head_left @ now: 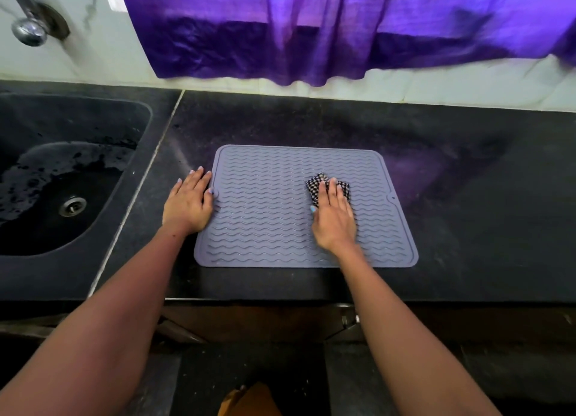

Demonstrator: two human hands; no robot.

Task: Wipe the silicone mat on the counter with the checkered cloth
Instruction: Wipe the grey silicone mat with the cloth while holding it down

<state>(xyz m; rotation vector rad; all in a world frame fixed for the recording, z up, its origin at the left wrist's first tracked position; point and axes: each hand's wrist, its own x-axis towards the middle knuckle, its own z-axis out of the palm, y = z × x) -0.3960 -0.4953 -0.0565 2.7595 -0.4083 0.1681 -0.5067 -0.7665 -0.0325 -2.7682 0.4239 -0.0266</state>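
I am pressing the bunched checkered cloth (314,185) onto the right half of the grey mat (265,216) with my right hand (335,220), fingers straight and close together on top of it (thumb along its left edge). My left hand (188,205) is lying flat, fingers slightly spread, pinning the mat's left edge to the counter (467,197). Most of the ribbed surface is lying left of the cloth, so I am judging the next stroke as a leftward sweep toward the holding hand.

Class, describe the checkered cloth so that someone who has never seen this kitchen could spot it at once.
On the black counter right of the sink lies a grey wavy-ribbed silicone mat. On its right half, under the right hand, sits the checkered cloth: small, bunched, the only black-and-white patterned thing there.
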